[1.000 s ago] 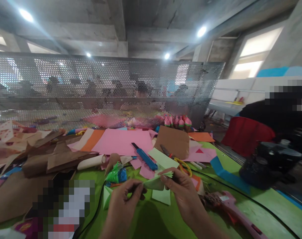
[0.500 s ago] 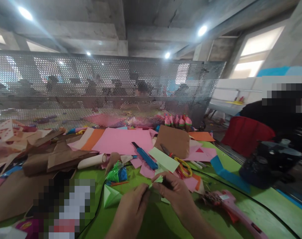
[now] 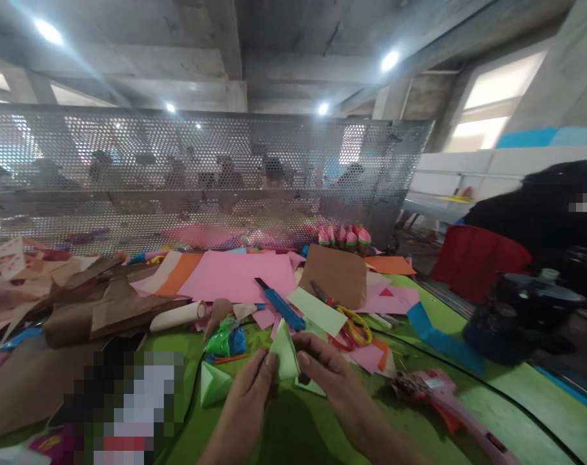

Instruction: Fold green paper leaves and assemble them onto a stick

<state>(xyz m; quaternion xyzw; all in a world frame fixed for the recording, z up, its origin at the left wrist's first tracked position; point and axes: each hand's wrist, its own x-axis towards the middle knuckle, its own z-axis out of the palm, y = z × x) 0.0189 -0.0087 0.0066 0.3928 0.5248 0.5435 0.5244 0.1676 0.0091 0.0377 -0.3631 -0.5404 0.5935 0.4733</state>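
Between my two hands, over the green tabletop, a pale green folded paper stands with its point up. My left hand pinches its left side between thumb and fingers. On the other side, the thumb and curled fingers of my right hand grip the right edge. A second folded green paper lies on the table just left of my left hand. Part of another pale green piece shows beneath my right hand. Beyond my hands lie a blue utility knife and yellow-handled scissors.
A pink glue gun lies to the right, near a black cable. Pink paper, brown paper and a white roll cover the back. A perforated metal screen rises behind. A person in black sits at right.
The green paper now stands upright as a triangle between my hands; before, a small edge of it was pinched almost flat. My left hand has shifted slightly left.
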